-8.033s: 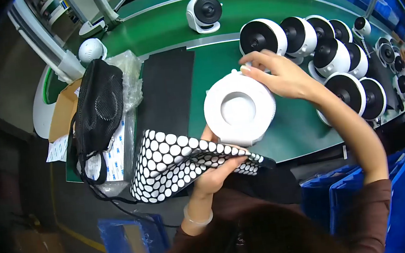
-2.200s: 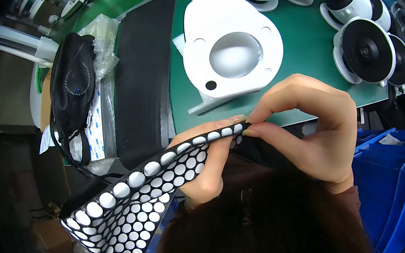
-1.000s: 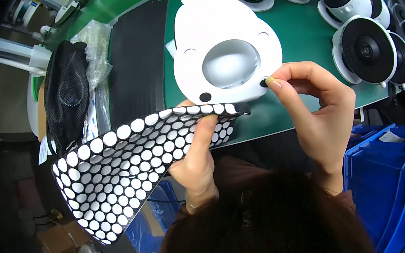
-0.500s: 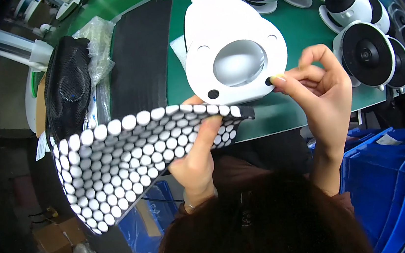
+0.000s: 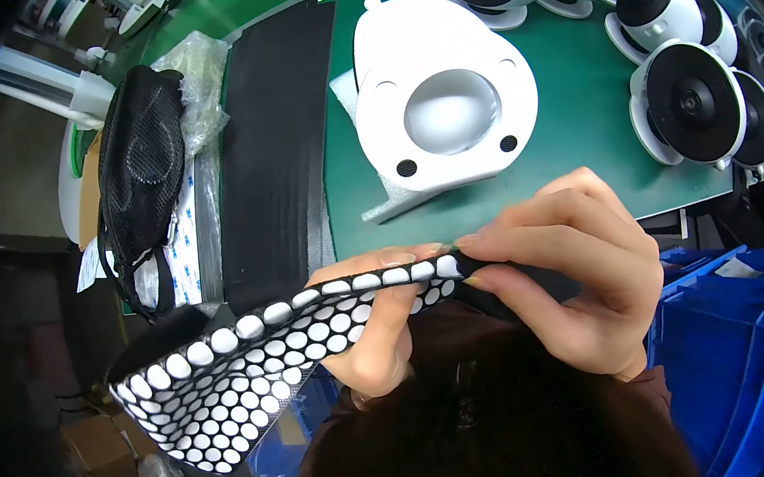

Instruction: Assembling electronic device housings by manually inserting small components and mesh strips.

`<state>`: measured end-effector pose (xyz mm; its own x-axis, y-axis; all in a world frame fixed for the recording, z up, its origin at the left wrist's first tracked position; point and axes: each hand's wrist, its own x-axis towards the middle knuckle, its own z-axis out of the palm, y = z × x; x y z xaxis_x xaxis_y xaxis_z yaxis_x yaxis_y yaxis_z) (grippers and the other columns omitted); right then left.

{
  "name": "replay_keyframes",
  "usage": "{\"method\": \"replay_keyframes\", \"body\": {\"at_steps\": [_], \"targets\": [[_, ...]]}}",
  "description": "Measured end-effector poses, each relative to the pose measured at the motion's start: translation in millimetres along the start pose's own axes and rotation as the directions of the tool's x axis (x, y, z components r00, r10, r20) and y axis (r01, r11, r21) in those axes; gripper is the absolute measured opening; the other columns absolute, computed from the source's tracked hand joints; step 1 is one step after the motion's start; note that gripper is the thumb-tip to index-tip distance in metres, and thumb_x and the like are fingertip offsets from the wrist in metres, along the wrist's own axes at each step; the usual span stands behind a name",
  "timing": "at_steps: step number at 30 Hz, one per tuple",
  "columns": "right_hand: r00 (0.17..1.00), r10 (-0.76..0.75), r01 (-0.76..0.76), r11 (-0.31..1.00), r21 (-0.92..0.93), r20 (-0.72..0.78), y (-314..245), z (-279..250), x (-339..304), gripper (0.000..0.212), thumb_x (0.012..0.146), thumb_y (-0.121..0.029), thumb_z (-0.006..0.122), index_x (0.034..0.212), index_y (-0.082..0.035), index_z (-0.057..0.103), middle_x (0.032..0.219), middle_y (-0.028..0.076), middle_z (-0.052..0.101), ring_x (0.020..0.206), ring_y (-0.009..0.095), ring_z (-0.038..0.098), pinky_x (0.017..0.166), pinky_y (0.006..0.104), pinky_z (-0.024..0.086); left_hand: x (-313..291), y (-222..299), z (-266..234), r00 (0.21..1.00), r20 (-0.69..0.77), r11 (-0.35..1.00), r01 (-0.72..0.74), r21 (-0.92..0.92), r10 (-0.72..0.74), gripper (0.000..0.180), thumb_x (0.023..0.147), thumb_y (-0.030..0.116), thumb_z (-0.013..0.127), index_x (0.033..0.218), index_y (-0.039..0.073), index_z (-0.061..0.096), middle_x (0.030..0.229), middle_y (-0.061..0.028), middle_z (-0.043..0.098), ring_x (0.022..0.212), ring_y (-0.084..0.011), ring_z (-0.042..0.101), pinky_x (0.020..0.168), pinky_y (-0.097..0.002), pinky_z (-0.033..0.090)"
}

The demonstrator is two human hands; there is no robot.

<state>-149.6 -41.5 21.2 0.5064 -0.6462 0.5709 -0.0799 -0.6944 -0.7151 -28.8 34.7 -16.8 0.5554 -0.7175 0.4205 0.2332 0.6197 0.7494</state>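
Observation:
My left hand (image 5: 378,355) grips a bendy black sheet covered in rows of round white pads (image 5: 233,412), thumb on the dotted face and fingers behind it. Thumb and fingertips of my right hand (image 5: 591,277) pinch together at the sheet's right end, by the last pads of its upper edge. Beyond the hands lies a white rounded plastic housing (image 5: 421,34) with a large round opening. Two black round pads (image 5: 406,168) sit on its near side, one at each corner. White foam (image 5: 397,201) shows beneath it.
Several white devices with black round fronts (image 5: 692,102) crowd the table's right side. To the left lie a black flat sheet (image 5: 277,147), a black mesh pouch (image 5: 143,161) and bubble wrap (image 5: 202,80). Blue bins (image 5: 727,333) stand below the table's near edge at right.
My right hand has left the housing's near right corner and come down to the sheet's right end. The sheet has dropped lower and tilted; the housing has turned slightly.

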Motion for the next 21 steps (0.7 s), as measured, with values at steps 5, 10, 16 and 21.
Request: {"method": "replay_keyframes", "body": {"at_steps": [5, 10, 16, 21], "targets": [[1.000, 0.006, -0.006, 1.000, 0.012, -0.016, 1.9, -3.7, -0.8, 0.021, 0.049, 0.004, 0.066, 0.068, -0.004, 0.061, 0.066, 0.005, 0.058, 0.059, 0.017, 0.050, 0.054, 0.0239, 0.037, -1.5, -3.7, 3.0, 0.999, 0.018, 0.994, -0.049, 0.102, 0.047, 0.017, 0.069, -0.011, 0.046, 0.086, -0.009, 0.048, 0.080, -0.0238, 0.057, 0.072, -0.0244, 0.058, 0.068, -0.0295, 0.047], [0.989, -0.065, 0.049, 0.991, -0.121, -0.133, -0.6, 1.0, -8.5, 0.020, 0.049, 0.005, 0.066, 0.066, -0.004, 0.059, 0.065, 0.005, 0.058, 0.057, 0.016, 0.050, 0.053, 0.0232, 0.036, -1.3, -2.0, 14.9, 0.990, -0.138, 0.991, 0.001, 0.132, 0.017, 0.016, 0.067, -0.012, 0.051, 0.082, -0.008, 0.049, 0.077, -0.0190, 0.058, 0.070, -0.0204, 0.058, 0.067, -0.0267, 0.047], [0.996, 0.089, -0.089, 0.995, 0.051, -0.010, 7.1, -7.6, 4.7, 0.018, 0.049, 0.004, 0.066, 0.063, -0.003, 0.058, 0.063, 0.003, 0.057, 0.057, 0.013, 0.048, 0.051, 0.0220, 0.035, 0.7, -3.8, 16.7, 0.988, -0.155, 0.982, 0.039, 0.187, -0.010, 0.015, 0.067, -0.011, 0.052, 0.081, -0.004, 0.054, 0.075, -0.0143, 0.059, 0.065, -0.0147, 0.056, 0.065, -0.0225, 0.045], [0.965, 0.196, -0.233, 0.947, 0.223, 0.175, 15.2, -14.6, 10.9, 0.015, 0.051, 0.004, 0.065, 0.062, -0.003, 0.058, 0.065, 0.003, 0.056, 0.059, 0.010, 0.047, 0.051, 0.0201, 0.034, -0.7, -18.8, 7.2, 0.922, -0.375, 0.949, 0.028, 0.315, 0.097, 0.024, 0.066, -0.007, 0.052, 0.090, -0.003, 0.050, 0.083, -0.0117, 0.055, 0.075, -0.0198, 0.053, 0.073, -0.0293, 0.042]]}}
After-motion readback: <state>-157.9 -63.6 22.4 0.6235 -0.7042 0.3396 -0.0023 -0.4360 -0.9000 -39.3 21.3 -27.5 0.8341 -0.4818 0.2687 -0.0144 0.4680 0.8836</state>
